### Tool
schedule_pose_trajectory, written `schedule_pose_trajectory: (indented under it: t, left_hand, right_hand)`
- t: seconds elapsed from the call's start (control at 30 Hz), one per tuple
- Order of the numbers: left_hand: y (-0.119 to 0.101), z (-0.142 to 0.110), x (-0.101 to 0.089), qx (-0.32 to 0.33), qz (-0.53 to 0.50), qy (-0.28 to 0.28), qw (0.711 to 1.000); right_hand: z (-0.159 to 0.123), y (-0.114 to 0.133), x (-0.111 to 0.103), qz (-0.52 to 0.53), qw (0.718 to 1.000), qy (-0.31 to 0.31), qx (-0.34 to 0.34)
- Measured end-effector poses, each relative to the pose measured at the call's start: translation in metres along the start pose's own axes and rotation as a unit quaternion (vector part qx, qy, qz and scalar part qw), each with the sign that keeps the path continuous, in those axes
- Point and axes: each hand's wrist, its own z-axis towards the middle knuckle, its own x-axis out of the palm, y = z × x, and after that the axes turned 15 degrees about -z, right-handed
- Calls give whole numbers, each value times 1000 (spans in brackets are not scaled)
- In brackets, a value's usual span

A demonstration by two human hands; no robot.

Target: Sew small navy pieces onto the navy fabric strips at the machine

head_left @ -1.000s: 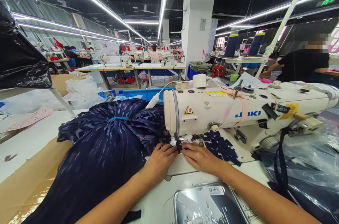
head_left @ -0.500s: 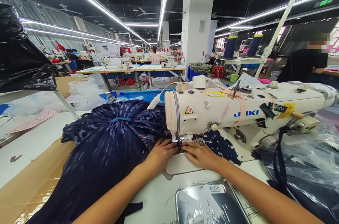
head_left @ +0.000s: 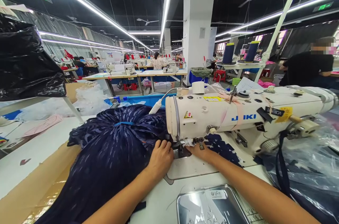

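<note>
Both hands have slid further in under the machine head since a second ago, and the view has tipped upward a little; the left hand [head_left: 160, 157] now lies at the edge of the navy fabric [head_left: 111, 157] just left of the presser foot [head_left: 182, 149], fingers curled down and pressing on the cloth's edge, though whether they pinch a fold cannot be told; the right hand [head_left: 202, 151] sits just right of the foot, flat and low, its fingertips tucked beneath the head of the white sewing machine [head_left: 238, 116] and partly hidden there, so its grip cannot be told either; it rests on a smaller patch of the same navy fabric that spreads out to the right beneath the machine arm.

Most of the fabric lies as a large heap to the left of the left hand, bunched and bound with a blue band [head_left: 124, 123] near its top, and trailing down toward the near edge of the white table [head_left: 39, 146]; only its edge reaches the needle area between the two hands; a metal tray [head_left: 212, 204] lies on the table close under the right forearm; clear plastic wrap [head_left: 315, 160] covers goods at the right; a person in a black top [head_left: 307, 68] stands beyond the machine.
</note>
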Motion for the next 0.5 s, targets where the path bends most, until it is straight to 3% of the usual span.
schedule_pose_trajectory:
  t: [0.13, 0.23, 0.33, 0.5]
  left_hand:
    - [1, -1, 3, -22, 48, 7, 999]
    - [8, 4, 3, -8, 23, 46, 999]
    - [12, 11, 1, -1, -5, 82, 997]
    - [14, 17, -2, -8, -11, 94, 995]
  right_hand:
    - [-13, 2, -19, -46, 998, 9, -50]
    - [-19, 8, -28, -98, 990, -27, -93]
    - [-19, 14, -28, -111, 989, -58, -84]
    - [-17, 19, -25, -119, 989, -50, -68]
